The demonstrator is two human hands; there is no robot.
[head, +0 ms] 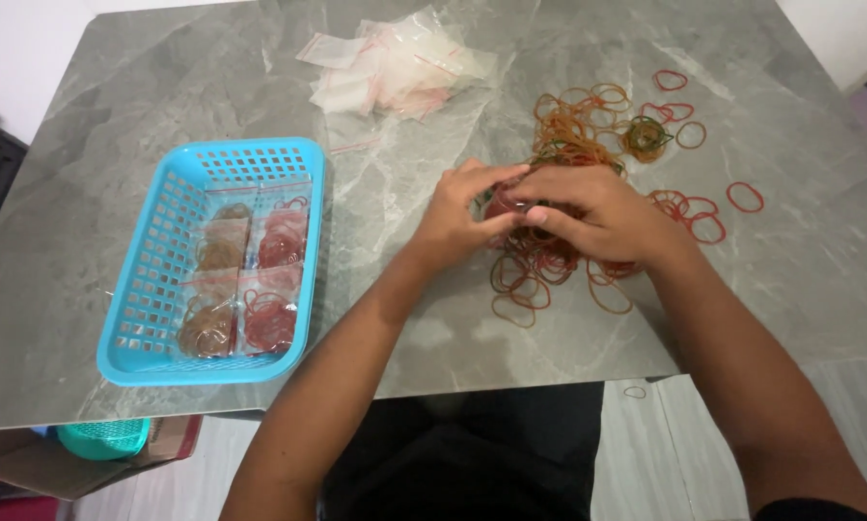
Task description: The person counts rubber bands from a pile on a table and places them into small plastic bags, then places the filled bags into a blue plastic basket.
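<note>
My left hand [464, 212] and my right hand [602, 210] meet over a grey marble table [433, 328], both gripping a small clear bag [507, 205] with red rubber bands inside; most of the bag is hidden by my fingers. Under and around my hands lies a loose pile of rubber bands [573, 135] in red, orange and green. To the left stands a blue plastic basket [144, 328] holding several small bags filled with rubber bands [269, 318].
A heap of empty clear zip bags [395, 63] lies at the far middle of the table. Single red bands [745, 197] are scattered at the right. One band [635, 392] lies on the floor. A cardboard box with a teal basket [105, 439] sits under the table's left.
</note>
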